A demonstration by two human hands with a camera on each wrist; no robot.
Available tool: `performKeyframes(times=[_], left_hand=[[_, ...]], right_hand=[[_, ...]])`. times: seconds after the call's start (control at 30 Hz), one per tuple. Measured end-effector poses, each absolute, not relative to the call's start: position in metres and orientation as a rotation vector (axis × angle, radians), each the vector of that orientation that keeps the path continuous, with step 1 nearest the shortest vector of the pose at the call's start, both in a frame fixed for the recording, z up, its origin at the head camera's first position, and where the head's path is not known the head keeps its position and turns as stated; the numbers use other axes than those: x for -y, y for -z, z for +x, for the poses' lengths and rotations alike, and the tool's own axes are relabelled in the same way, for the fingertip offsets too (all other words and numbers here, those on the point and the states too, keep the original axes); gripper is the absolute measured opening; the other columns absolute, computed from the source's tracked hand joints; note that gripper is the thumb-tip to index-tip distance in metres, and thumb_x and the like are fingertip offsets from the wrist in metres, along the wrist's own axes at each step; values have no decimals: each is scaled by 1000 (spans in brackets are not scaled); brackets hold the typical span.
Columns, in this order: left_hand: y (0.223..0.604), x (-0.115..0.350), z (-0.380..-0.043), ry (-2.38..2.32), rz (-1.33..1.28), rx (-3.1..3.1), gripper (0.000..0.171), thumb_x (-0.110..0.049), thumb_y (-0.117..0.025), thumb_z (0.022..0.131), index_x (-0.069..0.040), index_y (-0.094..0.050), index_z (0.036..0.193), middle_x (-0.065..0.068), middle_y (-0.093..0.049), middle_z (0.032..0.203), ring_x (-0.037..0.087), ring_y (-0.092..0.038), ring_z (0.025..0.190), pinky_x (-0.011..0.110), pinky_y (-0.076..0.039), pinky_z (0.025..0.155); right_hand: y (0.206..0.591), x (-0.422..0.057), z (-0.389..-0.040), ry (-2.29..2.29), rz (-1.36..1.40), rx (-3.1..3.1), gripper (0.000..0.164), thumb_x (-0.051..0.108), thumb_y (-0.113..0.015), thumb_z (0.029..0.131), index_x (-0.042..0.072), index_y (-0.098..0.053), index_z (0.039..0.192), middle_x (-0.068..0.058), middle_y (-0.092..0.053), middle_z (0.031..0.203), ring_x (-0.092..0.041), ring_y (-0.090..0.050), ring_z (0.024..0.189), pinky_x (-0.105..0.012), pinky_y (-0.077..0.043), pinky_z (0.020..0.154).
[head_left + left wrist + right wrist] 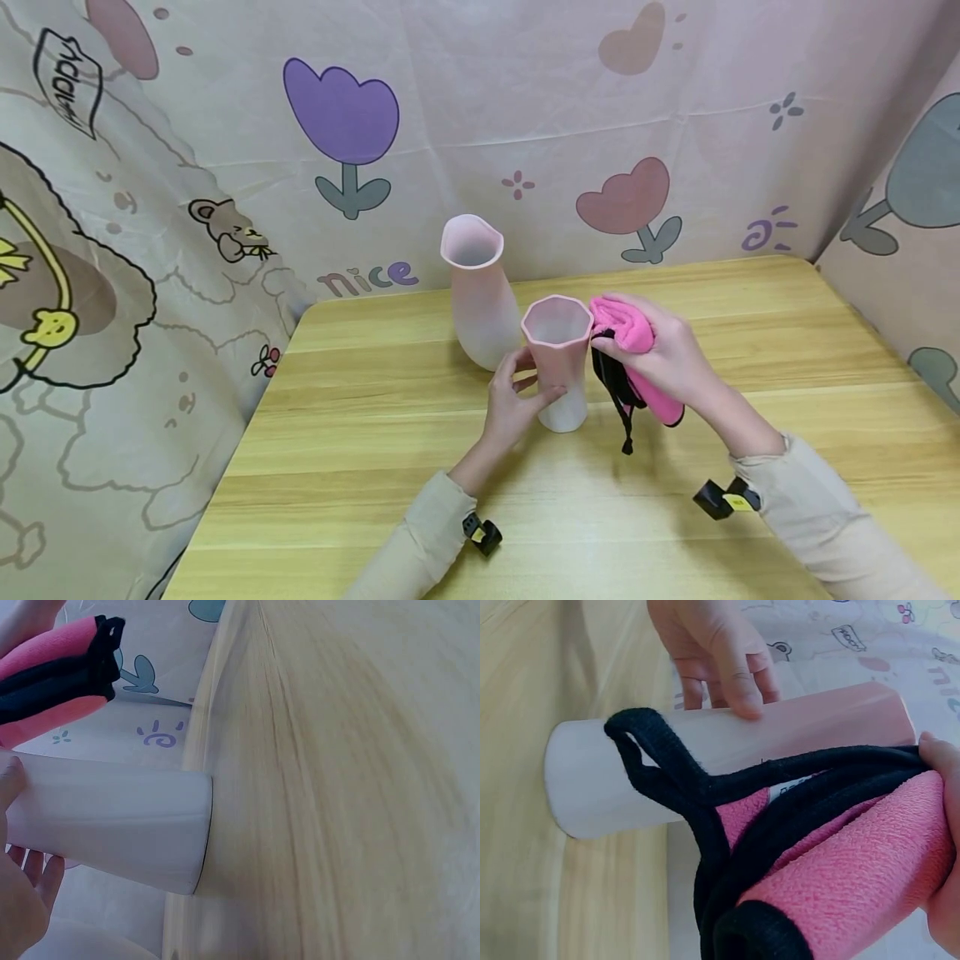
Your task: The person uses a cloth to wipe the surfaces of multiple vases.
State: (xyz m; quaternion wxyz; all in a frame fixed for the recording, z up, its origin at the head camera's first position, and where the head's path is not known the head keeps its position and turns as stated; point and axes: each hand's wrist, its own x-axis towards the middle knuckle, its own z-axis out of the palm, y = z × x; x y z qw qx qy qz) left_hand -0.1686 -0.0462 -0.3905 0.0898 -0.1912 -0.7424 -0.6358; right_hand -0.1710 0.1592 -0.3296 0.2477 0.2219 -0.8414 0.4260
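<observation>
A pink-to-white vase [561,367] with an angular rim stands upright on the wooden table. My left hand [517,404] holds it around the middle, thumb on the near side and fingers at the left. At the vase's right, my right hand [667,350] grips a bunched pink cloth [626,323] with black edging. A black loop [641,742] hangs from the cloth, in front of the vase in the right wrist view. The cloth is up by the vase's rim; whether it touches is unclear. In the left wrist view the cloth [56,671] shows beside the vase [127,817].
A taller pink-and-white vase [483,308] with a wavy rim stands just behind and left of the held one. The wooden table [360,450] reaches back to a printed cloth backdrop [480,108], with another printed sheet at the left.
</observation>
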Motion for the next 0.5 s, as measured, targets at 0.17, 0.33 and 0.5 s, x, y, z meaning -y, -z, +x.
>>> performKeyframes(times=[0.17,0.33,0.5], left_hand=[[391,46,-168,1895,-575,2195,56,0,-75,70,5,-50,119,20,-54,111,31,-54,101,40,-50,84],[390,46,-168,1893,-576,2193,55,0,-75,70,5,-50,119,21,-54,111,31,-54,100,41,-50,84],[390,46,-169,1900,-575,2194,55,1,-75,70,5,-49,119,20,-54,112,31,-54,101,42,-50,85]], right_hand=[[328,-158,-172,-1150,594,2267,55,4,-78,68,5,-58,118,-8,-62,113,-14,-56,103,-10,-39,89],[330,-158,-172,-1161,604,2275,55,4,-78,67,5,-58,118,-8,-62,113,-18,-56,103,-10,-39,89],[336,-158,-173,-1173,617,2283,54,5,-78,67,4,-58,118,-8,-62,112,-20,-57,102,-10,-40,89]])
